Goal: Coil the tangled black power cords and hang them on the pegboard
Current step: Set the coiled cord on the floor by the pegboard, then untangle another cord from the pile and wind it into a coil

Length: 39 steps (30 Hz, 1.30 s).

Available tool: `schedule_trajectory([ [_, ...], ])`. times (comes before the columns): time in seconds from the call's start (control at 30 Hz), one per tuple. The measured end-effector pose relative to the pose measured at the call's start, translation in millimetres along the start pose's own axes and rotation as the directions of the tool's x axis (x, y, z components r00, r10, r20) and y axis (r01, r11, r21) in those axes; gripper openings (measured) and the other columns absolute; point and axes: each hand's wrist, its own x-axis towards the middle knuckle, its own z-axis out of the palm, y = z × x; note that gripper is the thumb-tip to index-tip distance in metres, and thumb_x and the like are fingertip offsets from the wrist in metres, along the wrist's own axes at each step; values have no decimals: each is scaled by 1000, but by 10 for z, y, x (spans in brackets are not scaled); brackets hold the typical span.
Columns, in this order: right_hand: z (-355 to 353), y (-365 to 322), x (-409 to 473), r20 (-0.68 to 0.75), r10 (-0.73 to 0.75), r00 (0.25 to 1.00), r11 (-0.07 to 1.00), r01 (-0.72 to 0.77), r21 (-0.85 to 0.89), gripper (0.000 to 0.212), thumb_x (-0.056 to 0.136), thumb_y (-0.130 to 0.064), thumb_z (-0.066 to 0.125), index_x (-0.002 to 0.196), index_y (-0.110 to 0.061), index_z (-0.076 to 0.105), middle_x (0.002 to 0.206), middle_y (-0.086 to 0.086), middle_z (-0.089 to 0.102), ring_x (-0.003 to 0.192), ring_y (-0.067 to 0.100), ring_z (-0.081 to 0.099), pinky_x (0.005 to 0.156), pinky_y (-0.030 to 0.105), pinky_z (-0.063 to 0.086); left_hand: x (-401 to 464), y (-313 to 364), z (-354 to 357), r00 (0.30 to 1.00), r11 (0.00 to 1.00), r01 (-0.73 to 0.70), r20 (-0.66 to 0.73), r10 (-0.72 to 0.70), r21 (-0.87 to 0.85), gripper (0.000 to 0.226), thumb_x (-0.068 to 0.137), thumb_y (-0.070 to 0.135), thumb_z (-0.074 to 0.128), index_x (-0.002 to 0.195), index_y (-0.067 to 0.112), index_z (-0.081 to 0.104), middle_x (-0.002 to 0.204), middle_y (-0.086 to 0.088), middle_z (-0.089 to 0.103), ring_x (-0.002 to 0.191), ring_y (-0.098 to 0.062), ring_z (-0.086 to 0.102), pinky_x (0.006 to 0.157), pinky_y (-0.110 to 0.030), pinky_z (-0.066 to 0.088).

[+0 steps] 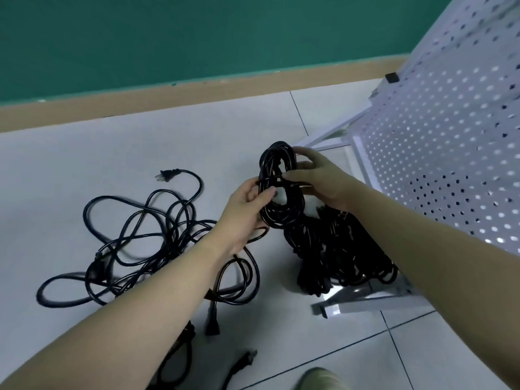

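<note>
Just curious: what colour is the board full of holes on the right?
White, dotted with rows of small holes; the pegboard shows best in the head view.

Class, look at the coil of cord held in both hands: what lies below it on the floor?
Below the held coil lies a dark heap of cords at the pegboard's foot. The right forearm covers part of it, so the heap's far edge cannot be seen.

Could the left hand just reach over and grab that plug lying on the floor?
Probably not yet: the left hand grips the coiled cord together with the right hand. Bare floor lies between it and the plug.
</note>
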Motion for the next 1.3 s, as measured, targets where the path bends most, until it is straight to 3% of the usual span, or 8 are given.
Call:
schedule_trajectory([
  [0.23,-98,-25,429,-62,8,998,998,-12,-58,61,93,-1,70,146,-20,46,125,11,67,100,23,72,78,32,57,478,-15,102,998,1000,-20,-52,21,4,35,100,13,66,134,12,57,116,-15,74,105,-32,73,92,-50,57],
  [0.43,-189,77,571,-39,50,998,984,-56,-172,62,93,2,68,147,-19,46,129,8,65,111,25,70,83,33,58,664,-87,21,999,961,-41,-3,44,272,39,93,14,75,125,11,54,104,-18,75,94,-28,76,87,-39,61],
  [0.7,-252,111,626,-59,74,996,937,-89,-336,68,91,-13,75,151,-21,44,136,4,62,116,23,66,100,44,56,788,-104,-193,999,810,-35,36,17,586,63,71,73,70,117,30,64,100,-6,74,85,-20,70,80,-38,55],
  [0.87,-80,48,473,-250,-275,928,804,79,-590,57,92,-27,72,144,-16,50,131,0,56,117,15,56,95,28,45,617,227,-548,997,593,-68,66,25,803,33,102,53,52,99,24,67,93,7,71,85,-16,65,79,-29,49],
  [0.97,113,-17,388,-157,-429,889,702,219,-678,43,93,-25,68,134,-15,58,125,-3,57,115,10,53,98,22,39,410,334,-947,994,482,-44,-10,108,875,27,105,36,54,95,16,69,92,0,73,87,-21,65,82,-33,48],
  [1.17,657,115,294,84,-418,904,646,361,-673,28,93,-15,70,120,-9,65,106,-3,62,102,16,61,92,14,47,-205,219,-1576,976,266,-13,-46,214,964,10,94,20,69,104,17,70,93,-1,60,90,-21,57,88,-33,48],
  [1.23,880,297,276,172,-307,936,659,339,-671,28,94,-12,67,122,-11,65,110,-1,65,101,17,63,96,27,52,-351,104,-1637,976,301,24,-88,201,953,28,92,27,74,116,13,68,105,-4,64,99,-22,61,93,-35,50],
  [1.3,1072,460,241,234,-196,952,661,305,-686,35,98,-11,61,133,-15,62,122,-1,65,98,10,61,86,14,49,-432,3,-1612,966,399,68,-161,205,915,37,90,36,78,116,12,68,107,-2,68,97,-19,63,91,-30,50],
])
